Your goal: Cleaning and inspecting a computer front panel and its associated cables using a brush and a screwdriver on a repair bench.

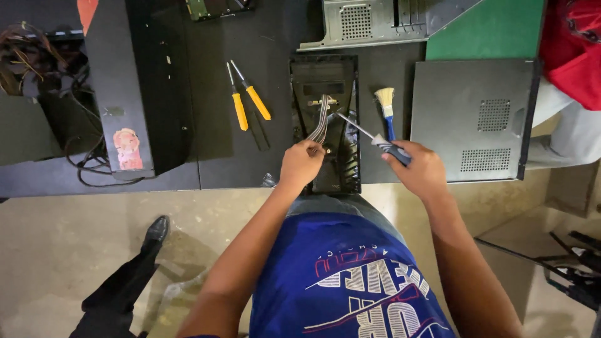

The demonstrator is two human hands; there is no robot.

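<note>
Workbench (250,169): a dark top that fills the upper half of the view; the person stands at its 6 o'clock edge.
Grey side panel (476,119): lies flat at 3 o'clock, just beside the right hand; a wide elbow swing could knock it off the edge.
Black tower case (138,87): at 9 o'clock, well apart from the work, with loose cables beside it.
Black front panel (327,119): lies flat at centre, its near end at the table edge; hard levering might slide it toward the person.
Ribbon cable (319,125): a grey bundle running from the panel's middle down to the left hand; a sharp tug could tear it at its connector.
Left hand (300,164): closed, pinching the cable's near end.
Right hand (421,168): closed around the screwdriver (369,134) handle, tip aimed at 10 o'clock toward the cable's root; a slip could nick the wires or the other hand.
Brush (386,107): between panel and right hand, easily swept aside.
Two yellow-handled screwdrivers (249,100): at 11 o'clock, idle.
</note>
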